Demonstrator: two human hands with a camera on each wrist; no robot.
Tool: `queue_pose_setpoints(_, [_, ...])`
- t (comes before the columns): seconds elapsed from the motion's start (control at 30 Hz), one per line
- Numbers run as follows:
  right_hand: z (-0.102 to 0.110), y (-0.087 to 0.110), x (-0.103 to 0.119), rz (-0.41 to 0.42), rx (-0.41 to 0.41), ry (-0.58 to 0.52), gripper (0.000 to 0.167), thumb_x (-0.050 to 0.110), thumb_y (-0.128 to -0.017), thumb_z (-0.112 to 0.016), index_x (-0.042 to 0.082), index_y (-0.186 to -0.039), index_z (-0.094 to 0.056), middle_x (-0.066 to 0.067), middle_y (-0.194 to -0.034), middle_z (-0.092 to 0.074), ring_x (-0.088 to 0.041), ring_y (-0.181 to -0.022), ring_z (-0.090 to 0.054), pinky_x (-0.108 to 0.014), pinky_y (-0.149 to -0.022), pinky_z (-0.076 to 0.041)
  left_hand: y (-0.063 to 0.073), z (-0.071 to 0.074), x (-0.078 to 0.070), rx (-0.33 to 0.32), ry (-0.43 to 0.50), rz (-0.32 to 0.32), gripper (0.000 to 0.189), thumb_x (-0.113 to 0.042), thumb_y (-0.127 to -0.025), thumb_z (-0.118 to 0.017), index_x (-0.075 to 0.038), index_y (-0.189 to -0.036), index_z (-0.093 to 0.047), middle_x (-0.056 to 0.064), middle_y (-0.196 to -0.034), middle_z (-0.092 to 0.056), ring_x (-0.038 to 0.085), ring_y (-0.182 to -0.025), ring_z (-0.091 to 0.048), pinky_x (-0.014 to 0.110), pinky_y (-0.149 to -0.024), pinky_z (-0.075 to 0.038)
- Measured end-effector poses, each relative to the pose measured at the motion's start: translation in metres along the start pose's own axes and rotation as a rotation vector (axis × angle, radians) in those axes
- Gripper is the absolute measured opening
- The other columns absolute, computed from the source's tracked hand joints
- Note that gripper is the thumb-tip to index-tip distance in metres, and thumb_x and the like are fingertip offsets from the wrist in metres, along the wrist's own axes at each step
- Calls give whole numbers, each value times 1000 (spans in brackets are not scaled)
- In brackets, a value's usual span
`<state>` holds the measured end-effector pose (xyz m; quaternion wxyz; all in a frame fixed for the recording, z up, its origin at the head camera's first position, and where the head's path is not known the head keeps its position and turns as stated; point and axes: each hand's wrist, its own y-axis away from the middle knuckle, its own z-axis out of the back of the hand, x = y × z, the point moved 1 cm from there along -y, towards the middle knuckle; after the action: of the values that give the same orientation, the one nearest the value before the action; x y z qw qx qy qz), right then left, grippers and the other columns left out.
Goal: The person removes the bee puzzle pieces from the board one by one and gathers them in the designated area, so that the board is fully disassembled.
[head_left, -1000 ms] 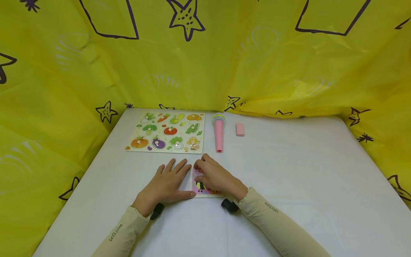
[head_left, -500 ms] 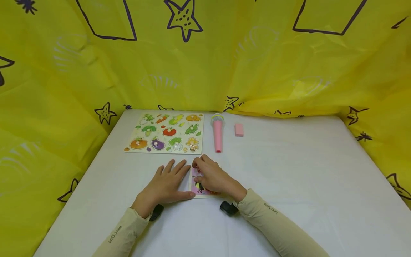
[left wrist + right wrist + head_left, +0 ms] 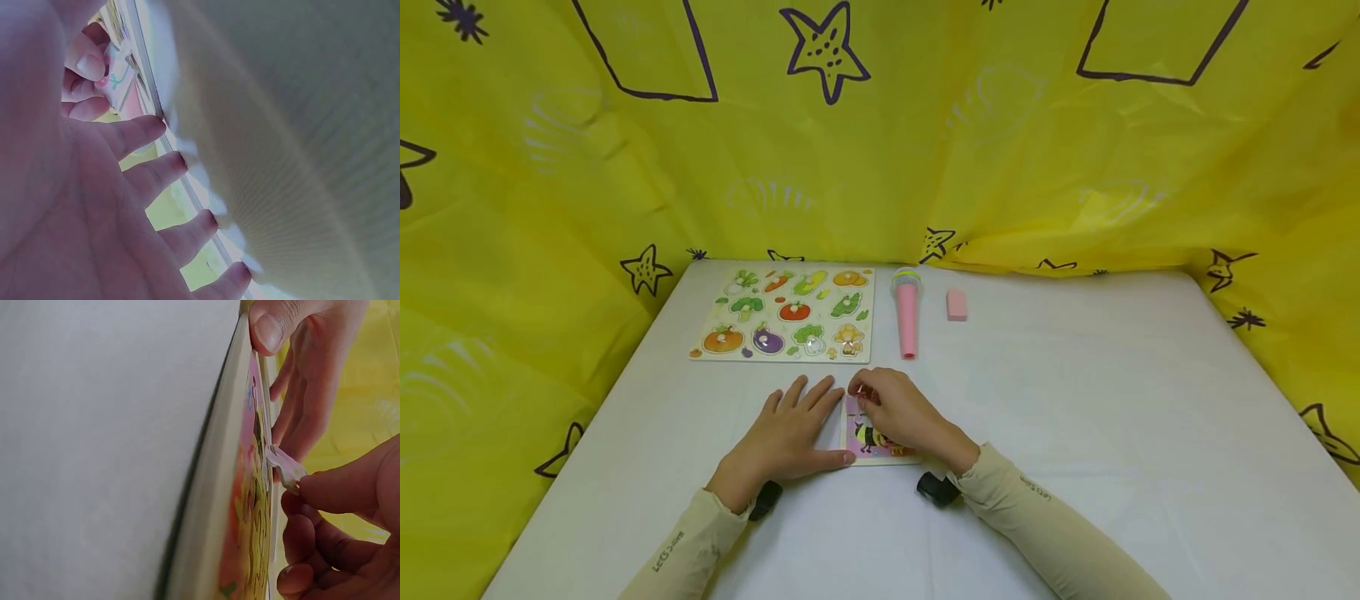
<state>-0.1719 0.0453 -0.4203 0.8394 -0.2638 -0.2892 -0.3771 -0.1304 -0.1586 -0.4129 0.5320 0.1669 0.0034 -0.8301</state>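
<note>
A small jigsaw puzzle (image 3: 861, 450) with a bee picture on pink lies flat on the white table in the head view. My right hand (image 3: 906, 412) is over its far part and covers much of it. Between thumb and finger that hand pinches a puzzle piece (image 3: 287, 467), pale pink and tilted up from the board in the right wrist view. My left hand (image 3: 786, 433) lies at the puzzle's left side with fingers spread and straight. Its thumb (image 3: 269, 332) rests on the near left corner of the frame.
Behind the hands lies a vegetable peg puzzle board (image 3: 786, 317). To its right are a pink toy microphone (image 3: 907, 321) and a small pink block (image 3: 957, 305). A yellow curtain (image 3: 880, 167) with starfish drawings encloses the table's back and sides.
My right thumb has drawn up toward the fingers, and more of the bee picture shows below it. My left hand keeps its place. The head view has shifted slightly.
</note>
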Motion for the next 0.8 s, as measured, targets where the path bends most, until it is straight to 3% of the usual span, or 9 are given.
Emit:
queue_pose_setpoints(0.17, [0, 0, -1, 7, -24, -39, 13, -8, -99, -66, -1, -107, -74, -8, -98, -72, -18, -86, -62, -33, -82, -54, -1, -2, 1, 0, 0, 7, 94, -62, -93, -75, -7, -163, -43, 13, -172, -33, 49, -157, -22, 74, -119, -21])
queue_pose_setpoints(0.63, [26, 12, -12, -186, -127, -169, 9, -2, -100, -70, 2, -108, -73, -2, -93, -71, -15, -80, -64, -30, -74, -56, 0, -2, -1, 4, 7, 17, 96, -61, -92, -76, -7, -164, -42, 14, -173, -32, 50, -157, -22, 74, -119, -21])
queue_pose_setpoints(0.8, [38, 21, -20, -208, -179, -172, 9, -4, -99, -71, 1, -105, -73, -3, -91, -71, -18, -82, -64, -31, -76, -55, 1, -1, -2, 1, 19, 16, 96, -60, -92, -77, -7, -164, -42, 14, -173, -32, 50, -157, -22, 74, -119, -21])
